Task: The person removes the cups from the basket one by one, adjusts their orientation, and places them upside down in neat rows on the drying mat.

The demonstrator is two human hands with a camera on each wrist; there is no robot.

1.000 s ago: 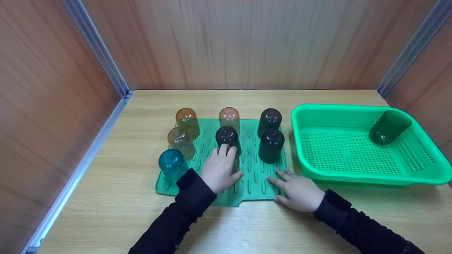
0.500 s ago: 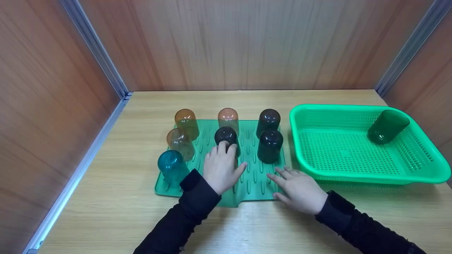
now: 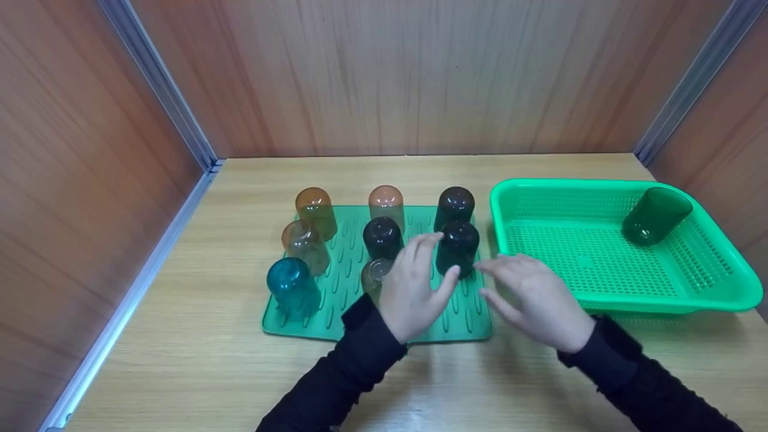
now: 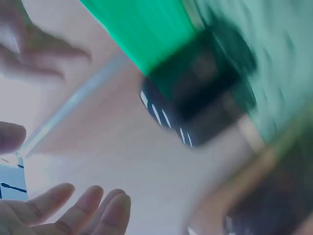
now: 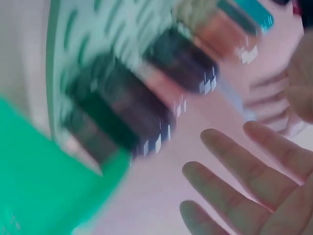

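Upside-down cups stand on a green ribbed mat [image 3: 337, 303] in the head view. My left hand [image 3: 414, 291], fingers extended and holding nothing, is raised over the mat's front. It partly covers a clear greyish cup [image 3: 373, 276], and its fingertips overlap the front right dark cup [image 3: 458, 247]. Just right of that cup hovers my right hand [image 3: 534, 300], fingers spread and holding nothing. A dark cup [image 3: 383, 237] stands in the middle column, with a pinkish cup [image 3: 386, 204] behind it. Another dark cup [image 3: 455, 207] is at back right. Both wrist views show loose, empty fingers; their cups are blurred.
Down the mat's left side stand an amber cup [image 3: 316, 213], a pale amber cup [image 3: 306, 246] and a teal cup [image 3: 293, 288]. A green basket [image 3: 600, 300] at right contains a dark green cup [image 3: 656, 217] lying tilted. Wood-grain panels [image 3: 408, 78] enclose the table.
My left hand has let go of the clear greyish cup, uncovering it, and moved right. My right hand has lifted off the mat's right edge and shifted up and right.
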